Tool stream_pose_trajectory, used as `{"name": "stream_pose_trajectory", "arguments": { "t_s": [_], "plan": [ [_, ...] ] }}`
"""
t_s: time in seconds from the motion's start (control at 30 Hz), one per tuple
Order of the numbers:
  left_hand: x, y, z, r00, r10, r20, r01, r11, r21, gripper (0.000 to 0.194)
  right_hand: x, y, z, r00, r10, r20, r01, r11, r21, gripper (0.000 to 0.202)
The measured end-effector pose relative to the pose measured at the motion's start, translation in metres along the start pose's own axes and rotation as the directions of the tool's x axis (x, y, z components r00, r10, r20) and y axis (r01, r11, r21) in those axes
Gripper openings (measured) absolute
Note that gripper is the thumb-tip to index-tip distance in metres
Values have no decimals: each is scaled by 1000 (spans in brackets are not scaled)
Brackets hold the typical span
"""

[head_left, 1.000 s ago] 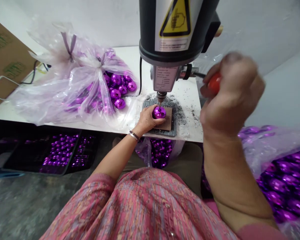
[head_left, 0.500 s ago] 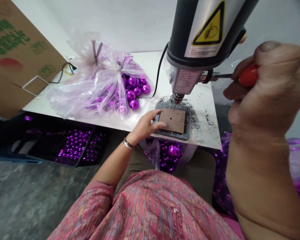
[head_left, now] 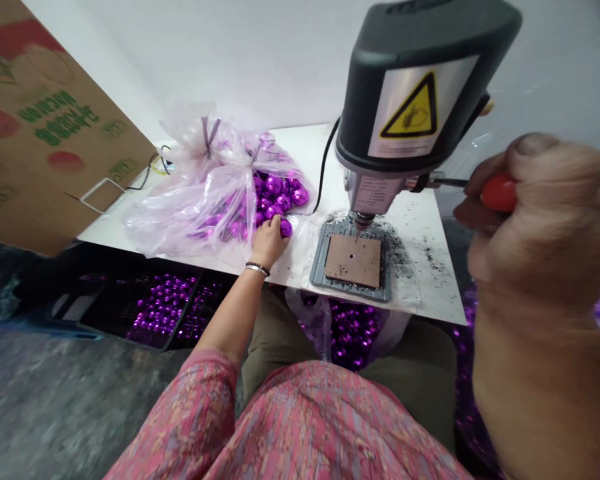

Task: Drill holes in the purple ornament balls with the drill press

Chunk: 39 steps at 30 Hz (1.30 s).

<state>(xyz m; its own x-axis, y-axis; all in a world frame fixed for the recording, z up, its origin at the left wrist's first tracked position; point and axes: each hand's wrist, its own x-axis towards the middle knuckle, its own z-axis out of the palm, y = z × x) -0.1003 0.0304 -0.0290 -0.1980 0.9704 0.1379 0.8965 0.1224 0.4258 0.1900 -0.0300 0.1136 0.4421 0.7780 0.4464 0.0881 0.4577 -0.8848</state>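
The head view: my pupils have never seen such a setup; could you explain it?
A head-worn camera looks forward and down over the worker's own arms. The black machine appears to be a drill press, with a brown board on its grey base. The right hand grips the red knob of its lever. The left hand touches a shiny purple ball beside a translucent bag of similar balls; whether it grips it is unclear. Dark specks lie on the white table.
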Motion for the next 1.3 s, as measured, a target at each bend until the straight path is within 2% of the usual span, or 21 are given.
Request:
{"name": "stream_pose_trajectory", "arguments": {
  "t_s": [0.07, 0.13, 0.17, 0.23, 0.3, 0.33, 0.37, 0.43, 0.53, 0.6, 0.73, 0.8, 0.87, 1.03, 1.2, 1.3],
  "plan": [
    [-6, 5, -6, 999, 9, -46, -16, 987, -158, 62, -2, -1, -3, 998, 42, 37, -40, 997, -58, 40],
    [-13, 12, -11, 1000, -10, -4, 7, 888, -460, 56, -4, -1, -4, 997, 61, 52, -57, 996, -74, 38],
    [-17, 16, -12, 997, -13, 71, 54, 776, -629, 53, -4, -1, -4, 997, 58, 56, -54, 996, -75, 38],
    [-25, 24, -12, 960, 38, 277, 229, 462, -857, 46, -4, 1, -4, 999, 16, 44, -14, 998, -56, 40],
    [-32, 32, -6, 891, 101, 444, 420, 191, -887, 35, -2, 4, -3, 997, -48, 52, 49, 999, -15, 44],
    [-34, 36, -2, 858, 119, 500, 489, 109, -865, 31, -1, 6, -3, 995, -77, 62, 77, 997, 5, 45],
    [-36, 39, 2, 831, 133, 540, 538, 58, -841, 29, -1, 7, -3, 993, -100, 69, 99, 995, 18, 46],
    [-39, 44, 9, 797, 165, 580, 585, 24, -811, 28, 0, 9, -3, 987, -124, 102, 120, 992, 45, 46],
    [-42, 51, 16, 782, 205, 589, 589, 67, -805, 33, 0, 8, -2, 981, -131, 143, 120, 990, 79, 49],
    [-43, 56, 16, 790, 193, 582, 564, 144, -813, 37, 0, 6, -2, 979, -126, 159, 112, 989, 93, 49],
    [-43, 71, 13, 828, 169, 534, 432, 414, -801, 34, -1, 3, -1, 972, -135, 191, 117, 988, 103, 43],
    [-42, 78, 12, 830, 179, 529, 364, 544, -756, 35, -1, 2, -1, 970, -141, 198, 121, 986, 112, 42],
    [-40, 84, 12, 827, 189, 530, 310, 633, -709, 37, -1, 1, 0, 974, -129, 186, 111, 988, 105, 44],
    [-38, 90, 15, 836, 226, 500, 196, 728, -657, 35, -4, -2, -1, 980, -102, 169, 96, 994, 45, 71],
    [-37, 92, 16, 828, 211, 519, 131, 828, -545, 51, -5, -3, -1, 974, -104, 201, 91, 993, 76, 74],
    [-37, 96, 15, 850, 276, 448, -35, 879, -475, 63, -5, -2, 0, 975, -92, 203, 81, 995, 63, 74]
  ]
}}
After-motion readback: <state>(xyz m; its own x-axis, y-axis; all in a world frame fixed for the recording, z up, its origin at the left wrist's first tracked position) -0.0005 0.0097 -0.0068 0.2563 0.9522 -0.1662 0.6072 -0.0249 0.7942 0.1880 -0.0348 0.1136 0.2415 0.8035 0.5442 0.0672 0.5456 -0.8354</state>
